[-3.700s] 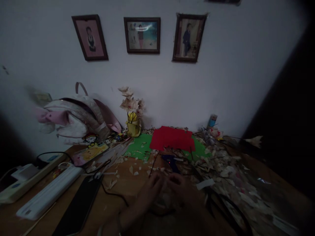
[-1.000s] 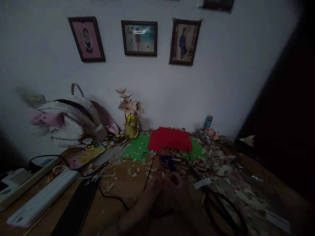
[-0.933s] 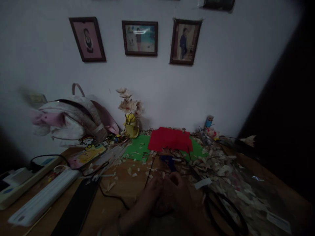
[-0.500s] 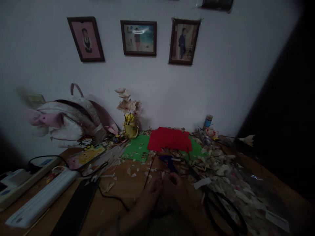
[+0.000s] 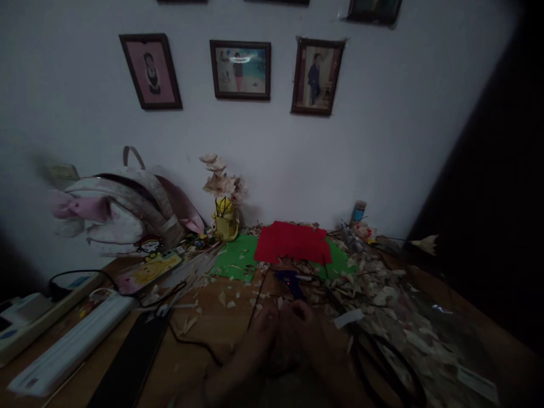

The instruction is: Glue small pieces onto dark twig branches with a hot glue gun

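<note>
Head view: left hand (image 5: 261, 334) and right hand (image 5: 300, 328) are staying pressed together low over the wooden desk (image 5: 199, 334), fingers curling closed; anything held is too dark to make out. Blue hot glue gun (image 5: 289, 281) is lying just ahead, black scissors (image 5: 382, 362) to the right among paper scraps (image 5: 382, 294). Hands are barely changing.

The bare left forearm (image 5: 232, 368) wears a thin dark band (image 5: 204, 390) near the wrist, behind the fingers (image 5: 266, 323); dim light hides finer detail.
</note>
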`<state>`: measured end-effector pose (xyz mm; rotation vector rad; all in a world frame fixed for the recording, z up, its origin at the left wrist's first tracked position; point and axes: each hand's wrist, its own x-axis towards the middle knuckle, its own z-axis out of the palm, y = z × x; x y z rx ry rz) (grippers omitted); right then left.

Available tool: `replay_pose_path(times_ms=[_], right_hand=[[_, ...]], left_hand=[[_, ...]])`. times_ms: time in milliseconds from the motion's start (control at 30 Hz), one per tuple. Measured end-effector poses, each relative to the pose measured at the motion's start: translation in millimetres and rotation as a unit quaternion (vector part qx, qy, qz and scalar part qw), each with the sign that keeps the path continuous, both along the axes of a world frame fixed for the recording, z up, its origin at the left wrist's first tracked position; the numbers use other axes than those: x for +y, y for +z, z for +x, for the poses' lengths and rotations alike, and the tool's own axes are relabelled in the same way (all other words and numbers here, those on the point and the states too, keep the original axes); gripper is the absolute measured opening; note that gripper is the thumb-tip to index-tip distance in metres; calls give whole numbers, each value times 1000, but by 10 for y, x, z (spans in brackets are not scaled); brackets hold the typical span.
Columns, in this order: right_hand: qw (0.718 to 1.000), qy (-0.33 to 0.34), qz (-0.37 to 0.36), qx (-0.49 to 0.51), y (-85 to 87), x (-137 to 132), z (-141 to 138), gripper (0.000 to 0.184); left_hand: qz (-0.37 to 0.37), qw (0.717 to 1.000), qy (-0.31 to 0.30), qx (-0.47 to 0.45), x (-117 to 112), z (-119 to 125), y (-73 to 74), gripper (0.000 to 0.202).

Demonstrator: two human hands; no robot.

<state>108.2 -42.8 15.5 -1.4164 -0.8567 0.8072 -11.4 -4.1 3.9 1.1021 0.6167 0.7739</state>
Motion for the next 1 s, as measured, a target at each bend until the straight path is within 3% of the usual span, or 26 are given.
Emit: replay_pose_path(times_ms=[433,700,1000], right_hand=[[1000,-2,-12,-3,-56,10,29,28],[1000,2,-12,-1,-54,18,49,27],[997,24,-27,64,-13,11,-4,27]], left_hand=[[-4,1000,-20,8,-82,-18,208,26],[-31,999,-23,-23,-62,10,72,30],[-63,996,-29,-53,-50,47,65,27]])
